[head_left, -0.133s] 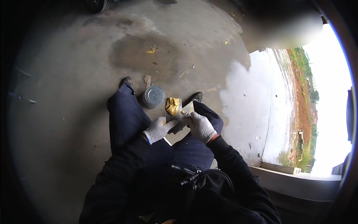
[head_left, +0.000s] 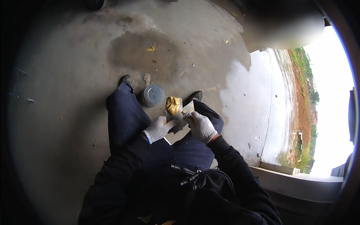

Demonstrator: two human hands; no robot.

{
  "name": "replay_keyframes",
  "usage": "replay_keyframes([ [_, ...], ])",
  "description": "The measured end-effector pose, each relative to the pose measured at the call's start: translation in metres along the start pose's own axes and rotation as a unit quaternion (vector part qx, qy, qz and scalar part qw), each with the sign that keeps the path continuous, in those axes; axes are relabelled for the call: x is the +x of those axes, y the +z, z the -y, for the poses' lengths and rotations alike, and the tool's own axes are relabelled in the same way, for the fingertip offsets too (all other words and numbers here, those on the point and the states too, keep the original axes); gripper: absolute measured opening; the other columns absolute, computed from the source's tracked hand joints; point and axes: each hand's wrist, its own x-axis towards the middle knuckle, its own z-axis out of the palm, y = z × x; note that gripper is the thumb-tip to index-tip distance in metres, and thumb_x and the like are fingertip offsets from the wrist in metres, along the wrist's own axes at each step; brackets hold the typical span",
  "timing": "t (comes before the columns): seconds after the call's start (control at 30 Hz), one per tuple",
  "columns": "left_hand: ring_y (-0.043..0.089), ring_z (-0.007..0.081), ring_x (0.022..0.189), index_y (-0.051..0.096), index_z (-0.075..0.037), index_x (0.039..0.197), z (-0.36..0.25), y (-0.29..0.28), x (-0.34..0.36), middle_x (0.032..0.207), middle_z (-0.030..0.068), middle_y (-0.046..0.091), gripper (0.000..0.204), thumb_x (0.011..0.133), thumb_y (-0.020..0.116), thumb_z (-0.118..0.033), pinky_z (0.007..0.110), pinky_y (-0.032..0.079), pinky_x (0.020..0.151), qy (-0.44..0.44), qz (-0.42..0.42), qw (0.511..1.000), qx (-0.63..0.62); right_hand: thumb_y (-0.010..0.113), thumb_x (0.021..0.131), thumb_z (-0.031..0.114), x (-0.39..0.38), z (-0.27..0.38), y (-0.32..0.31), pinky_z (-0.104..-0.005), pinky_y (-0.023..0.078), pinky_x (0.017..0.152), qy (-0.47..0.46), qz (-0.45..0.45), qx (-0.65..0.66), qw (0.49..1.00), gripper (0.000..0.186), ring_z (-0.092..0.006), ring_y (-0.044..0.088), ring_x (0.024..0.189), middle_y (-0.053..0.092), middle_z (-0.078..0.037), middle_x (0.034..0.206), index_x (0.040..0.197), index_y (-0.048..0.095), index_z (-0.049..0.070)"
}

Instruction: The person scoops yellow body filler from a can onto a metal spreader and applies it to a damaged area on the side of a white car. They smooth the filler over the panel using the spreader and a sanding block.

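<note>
My gloved left hand (head_left: 159, 129) is closed on a dark grey metal plate (head_left: 174, 123), its thumb lying on top. A smooth mound of gold-yellow paste (head_left: 173, 105) sits on the plate's far part. Just beside it, my gloved right hand (head_left: 200, 127) pinches a small pale item (head_left: 186, 115) with yellow at its tip; I cannot make out exactly what it is. A light plate or sheet (head_left: 187, 107) lies behind my right fingers, partly hidden by them. Both hands are over the space between my legs.
A round grey lidded can (head_left: 153, 93) stands on the stained concrete floor (head_left: 75, 112) beside my left foot. Part of a tyre (head_left: 97, 3) shows at the top edge. At the right are a pale low ledge (head_left: 292, 178) and an outdoor strip with plants.
The view has shifted very slightly, so the floor and can sit a little more to the left. My hands and what they hold look the same.
</note>
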Motion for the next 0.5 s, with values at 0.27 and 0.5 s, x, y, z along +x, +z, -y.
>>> replay_keyframes([
  [0.27, 0.069, 0.0199, 0.076, 0.071, 0.006, 0.095, 0.005, -0.001, 0.004, 0.080, 0.0140, 0.073, 0.051, 0.101, 0.064, -0.045, 0.039, 0.052, 0.070, -0.001, 0.034, 0.999, -0.015, 0.058, 0.097, 0.009, -0.001, -0.007, 0.001, -0.0439, 0.053, 0.068, -0.017, -0.013, 0.006, 1.000, 0.010, -0.0425, 0.068, 0.080, 0.065, -0.021, 0.083, 0.101, 0.062, 0.001],
  [0.5, 0.067, 0.0195, 0.071, 0.070, 0.006, 0.089, 0.011, 0.003, 0.005, 0.074, 0.0158, 0.070, 0.054, 0.100, 0.066, -0.046, 0.040, 0.051, 0.066, 0.000, 0.015, 1.000, 0.010, 0.059, 0.098, 0.016, 0.001, -0.010, 0.002, -0.0446, 0.054, 0.070, 0.009, -0.009, 0.042, 0.999, 0.016, -0.0434, 0.068, 0.083, 0.067, -0.022, 0.082, 0.095, 0.061, 0.000],
])
